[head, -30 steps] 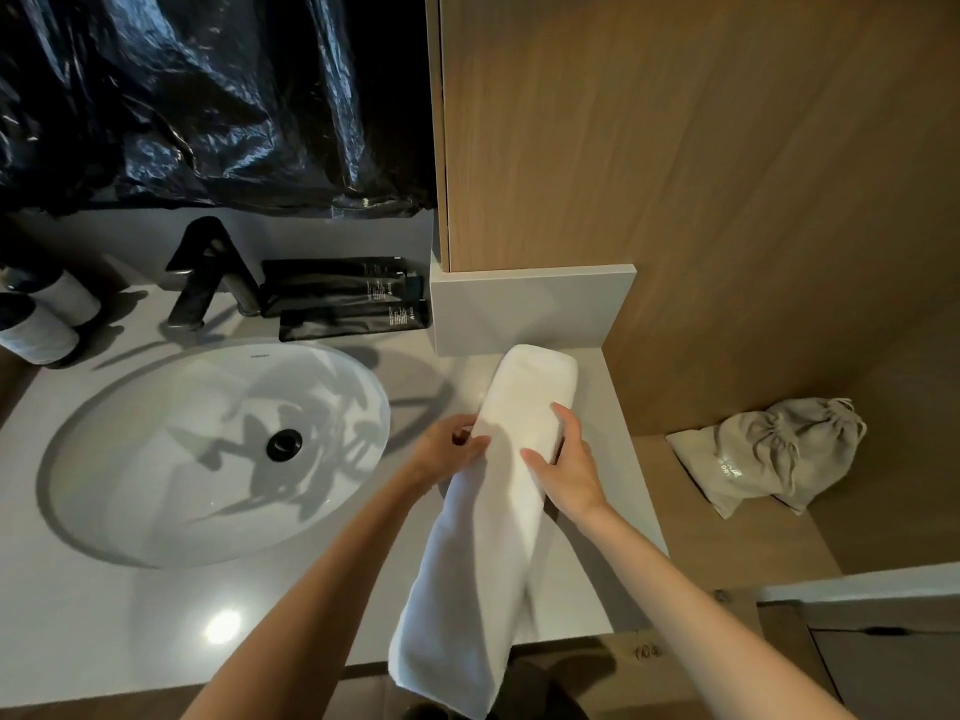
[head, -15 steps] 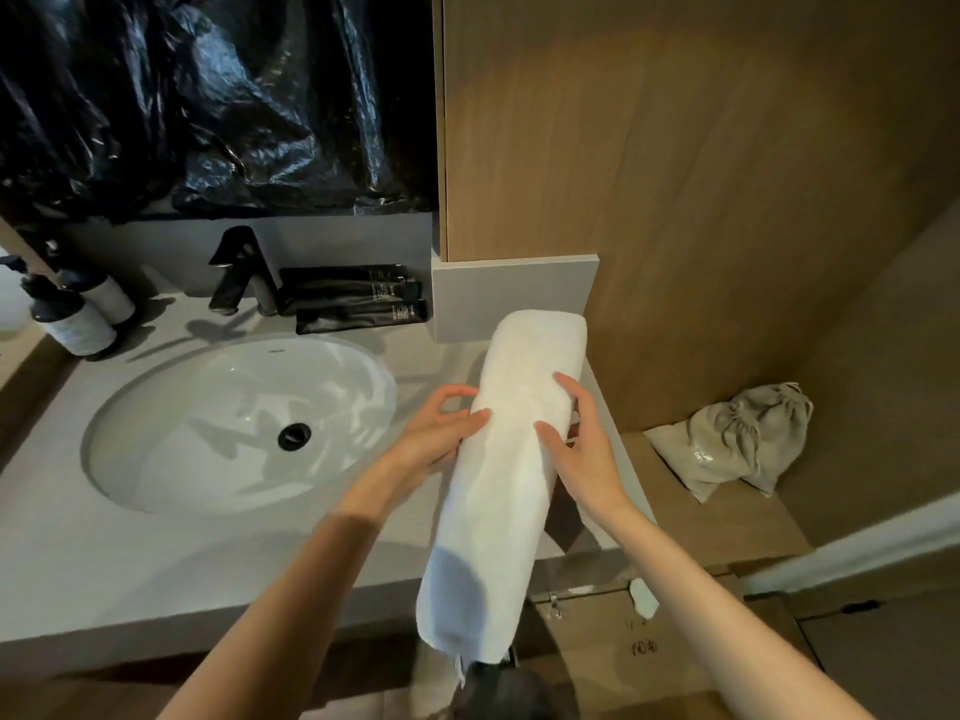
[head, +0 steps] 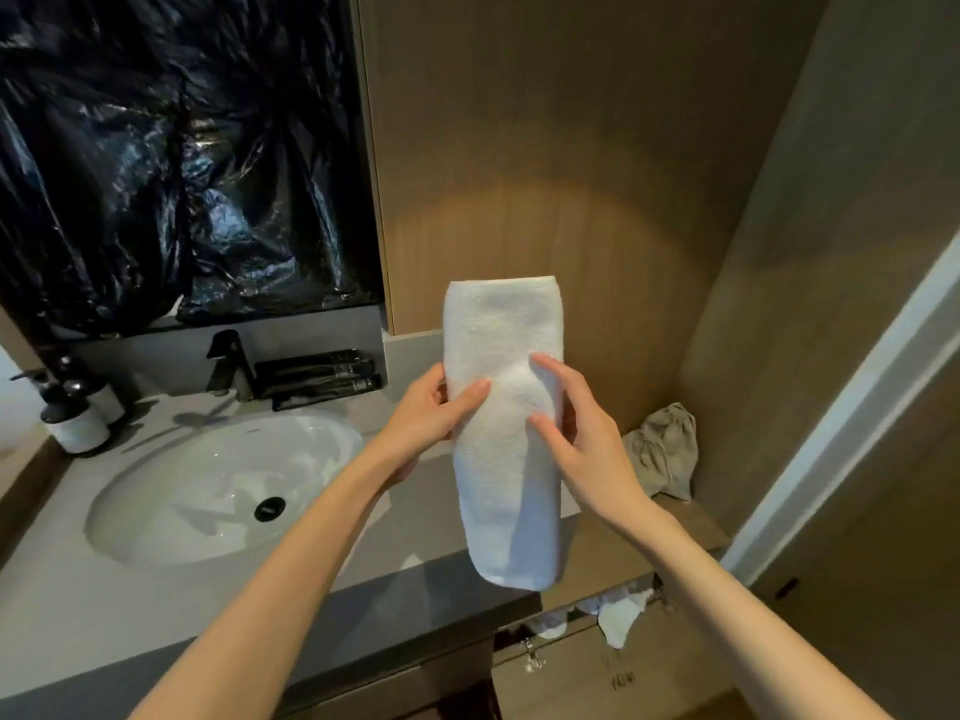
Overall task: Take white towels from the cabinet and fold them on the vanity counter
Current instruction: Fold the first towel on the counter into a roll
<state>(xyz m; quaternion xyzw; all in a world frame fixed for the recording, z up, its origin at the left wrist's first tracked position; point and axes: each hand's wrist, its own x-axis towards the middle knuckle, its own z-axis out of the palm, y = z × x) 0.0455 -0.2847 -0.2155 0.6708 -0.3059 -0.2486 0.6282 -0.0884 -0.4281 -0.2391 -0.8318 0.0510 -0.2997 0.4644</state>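
A white towel (head: 503,433), folded into a long narrow strip, hangs upright in the air above the right end of the grey vanity counter (head: 93,589). My left hand (head: 434,413) grips its left edge near the middle, thumb lying across the front. My right hand (head: 576,439) holds the right edge at the same height, with thumb and forefinger on the front. The towel's lower end dangles just past the counter's front edge. More white cloth (head: 613,613) shows in the open cabinet drawer below the counter.
An oval white sink (head: 218,485) with a black faucet (head: 228,366) fills the counter's left. Dark tubes (head: 319,379) lie behind it, pump bottles (head: 72,413) at far left. A beige drawstring bag (head: 665,449) sits on the lower wooden shelf at right. Black plastic covers the mirror.
Both hands have raised the towel off the counter, so it now hangs upright in the air. The view has tilted upward and pulled back.
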